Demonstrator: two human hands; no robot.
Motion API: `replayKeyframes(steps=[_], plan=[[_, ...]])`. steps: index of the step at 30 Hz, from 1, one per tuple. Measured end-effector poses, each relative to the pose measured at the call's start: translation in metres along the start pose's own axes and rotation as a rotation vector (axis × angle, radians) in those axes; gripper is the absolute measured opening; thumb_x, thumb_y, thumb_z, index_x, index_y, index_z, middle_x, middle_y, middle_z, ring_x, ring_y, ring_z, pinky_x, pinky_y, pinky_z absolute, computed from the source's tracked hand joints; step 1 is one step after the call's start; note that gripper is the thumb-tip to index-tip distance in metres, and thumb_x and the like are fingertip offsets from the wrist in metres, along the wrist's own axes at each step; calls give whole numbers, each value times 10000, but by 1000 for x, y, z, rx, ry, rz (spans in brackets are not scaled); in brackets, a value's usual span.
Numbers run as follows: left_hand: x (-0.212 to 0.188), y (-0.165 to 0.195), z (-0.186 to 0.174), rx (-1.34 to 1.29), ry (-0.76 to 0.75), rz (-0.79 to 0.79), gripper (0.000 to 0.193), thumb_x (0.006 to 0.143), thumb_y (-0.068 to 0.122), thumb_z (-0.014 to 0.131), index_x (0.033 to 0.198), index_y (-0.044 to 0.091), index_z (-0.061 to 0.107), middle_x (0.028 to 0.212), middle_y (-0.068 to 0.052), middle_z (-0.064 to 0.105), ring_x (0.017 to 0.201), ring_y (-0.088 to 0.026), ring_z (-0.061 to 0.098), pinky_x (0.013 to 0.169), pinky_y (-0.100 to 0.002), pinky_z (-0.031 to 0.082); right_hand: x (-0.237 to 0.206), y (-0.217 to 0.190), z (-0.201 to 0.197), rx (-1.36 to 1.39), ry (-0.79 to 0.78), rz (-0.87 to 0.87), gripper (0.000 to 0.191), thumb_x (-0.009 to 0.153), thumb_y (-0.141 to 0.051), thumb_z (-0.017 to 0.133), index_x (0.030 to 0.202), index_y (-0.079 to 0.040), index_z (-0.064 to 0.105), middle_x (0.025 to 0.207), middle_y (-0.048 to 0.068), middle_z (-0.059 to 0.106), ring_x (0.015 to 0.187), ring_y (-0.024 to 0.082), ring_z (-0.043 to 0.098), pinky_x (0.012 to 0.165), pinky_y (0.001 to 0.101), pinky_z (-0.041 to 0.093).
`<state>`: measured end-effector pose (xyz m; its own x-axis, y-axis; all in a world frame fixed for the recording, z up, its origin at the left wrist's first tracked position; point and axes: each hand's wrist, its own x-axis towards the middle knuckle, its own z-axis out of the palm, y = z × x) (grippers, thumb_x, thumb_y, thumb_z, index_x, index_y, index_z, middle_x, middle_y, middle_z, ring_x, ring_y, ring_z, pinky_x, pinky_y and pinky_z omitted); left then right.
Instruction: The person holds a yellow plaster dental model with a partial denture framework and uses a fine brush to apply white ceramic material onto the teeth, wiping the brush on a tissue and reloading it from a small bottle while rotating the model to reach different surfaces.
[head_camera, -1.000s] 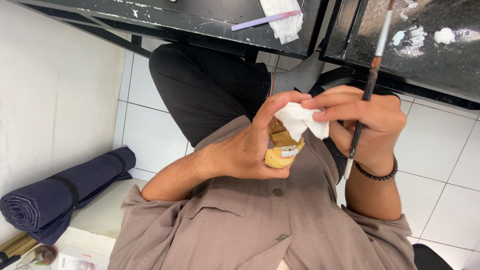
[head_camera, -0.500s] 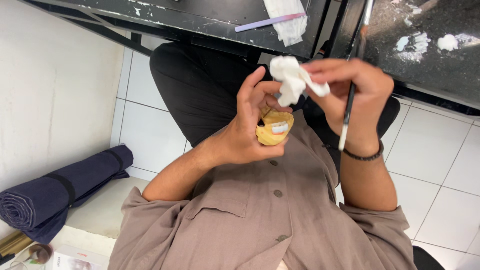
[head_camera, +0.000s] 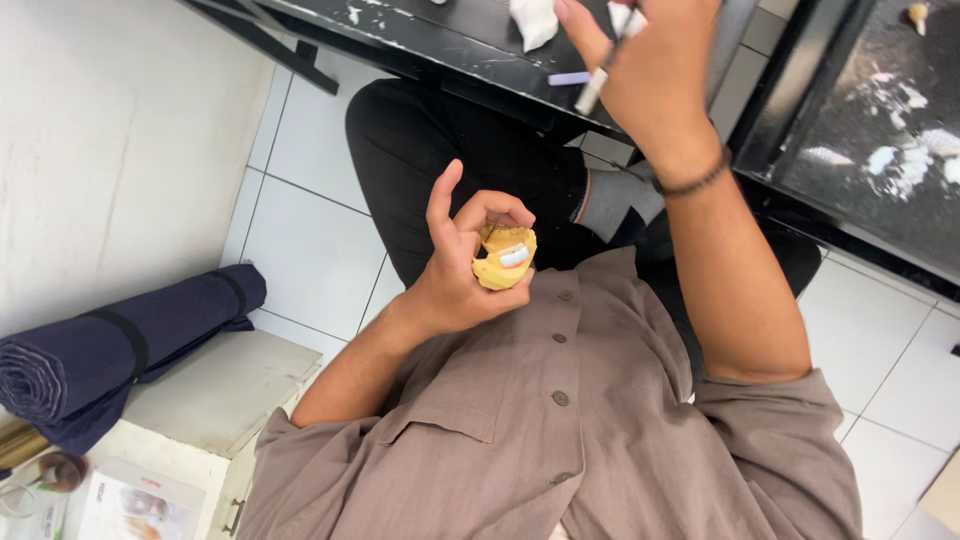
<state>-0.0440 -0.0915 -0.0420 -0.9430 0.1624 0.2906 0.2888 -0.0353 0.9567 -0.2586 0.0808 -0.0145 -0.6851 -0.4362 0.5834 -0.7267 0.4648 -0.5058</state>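
My left hand (head_camera: 462, 268) is held over my lap, shut on a yellow dental cast (head_camera: 505, 262) with a small white piece on it; the index finger sticks up. My right hand (head_camera: 650, 70) is stretched out over the black table (head_camera: 440, 40) at the top of the view, gripping a thin brush (head_camera: 598, 82) with a pale handle. A crumpled white tissue (head_camera: 532, 18) lies on the table just left of that hand. The hand's fingertips are cut off by the frame's top edge.
A rolled dark blue mat (head_camera: 110, 345) lies on a low white ledge at the left, beside a white wall. A second dark tray or tabletop (head_camera: 880, 140) with white smears sits at the upper right. White floor tiles lie under my crossed legs.
My right hand has lifted away from the cast with the tissue and brush and reached up to the black table. The left hand with the cast has dropped slightly toward my lap.
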Motion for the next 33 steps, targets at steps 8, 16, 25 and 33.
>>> replayKeyframes(steps=[8,16,25,33], plan=[[26,25,-38,440,-47,320,975,692,37,886,1409,145,234,1223,-162,580,1070,-353,620,998,-509,461,-83,-87,-6,1628,-574,751,1016,806,-508,876,1546,25,427,1433,116,606,1280,179,669,1047,322,614],[54,32,14,590,-167,586,685,1042,30,714,1483,184,213,1332,-171,548,1205,-349,618,1110,-523,483,-143,-74,-49,1327,-412,817,1046,615,-182,1034,1501,49,528,1250,70,710,1128,123,675,965,271,580],[54,31,39,666,-263,613,618,1099,73,650,1520,216,222,1379,-172,571,1289,-344,621,1194,-502,476,-172,-66,-61,1292,-346,767,1121,588,-434,1029,1466,53,529,1245,63,710,1160,137,697,1043,276,578],[73,32,37,680,-321,597,469,1085,191,660,1438,147,355,1371,-195,578,1283,-366,624,1182,-528,487,-188,-37,-56,1515,-324,767,1039,664,-295,1032,1481,74,508,1199,94,702,1126,173,700,1010,282,568]])
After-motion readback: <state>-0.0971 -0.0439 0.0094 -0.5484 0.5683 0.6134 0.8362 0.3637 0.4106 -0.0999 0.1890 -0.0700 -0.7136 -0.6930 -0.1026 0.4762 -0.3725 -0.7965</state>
